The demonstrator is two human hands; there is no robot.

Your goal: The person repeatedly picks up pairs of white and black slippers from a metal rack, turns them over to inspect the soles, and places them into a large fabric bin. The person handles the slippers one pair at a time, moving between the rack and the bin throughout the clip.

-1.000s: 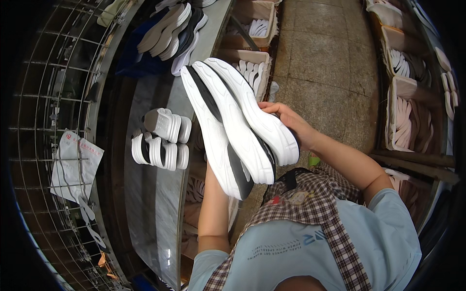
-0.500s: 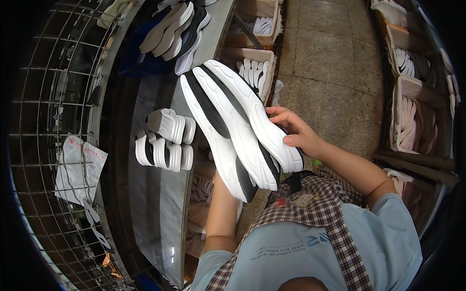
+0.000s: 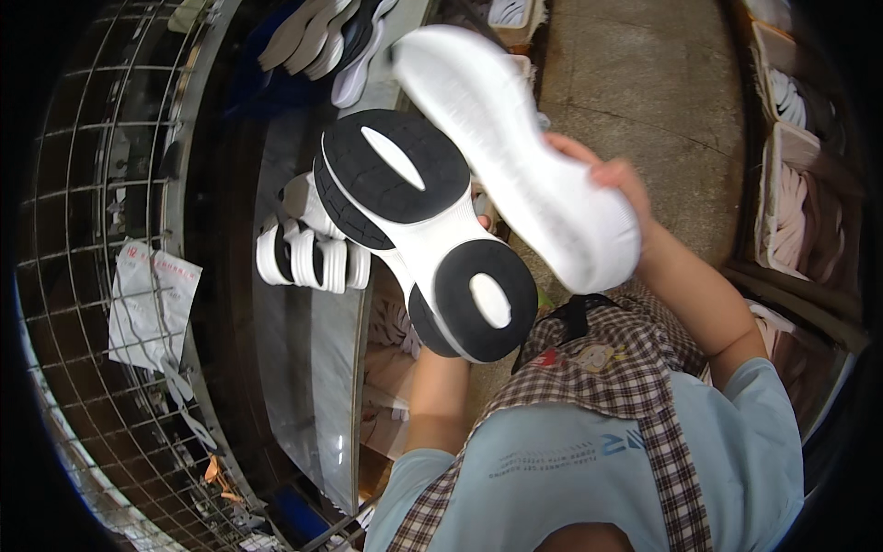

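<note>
My right hand grips a white shoe sole by its edge near the lower end, tilted, with its inner face toward me and slightly blurred. Two more shoe soles, one behind the other, rest in my left hand. Their black tread pads with white oval centres face up. Those soles hide most of that hand; just a fingertip shows beside the narrow waist. The right-hand sole is apart from the pair at its lower end and passes close to their upper end.
White soles stand in short stacks on a grey metal table. More soles lie at its far end. Wire mesh runs along the left. Bins of soles line the right, beyond a tiled floor.
The three soles were side by side, edges up. Now one is lifted away to the right in my right hand, and the other two have turned with their treads up.
</note>
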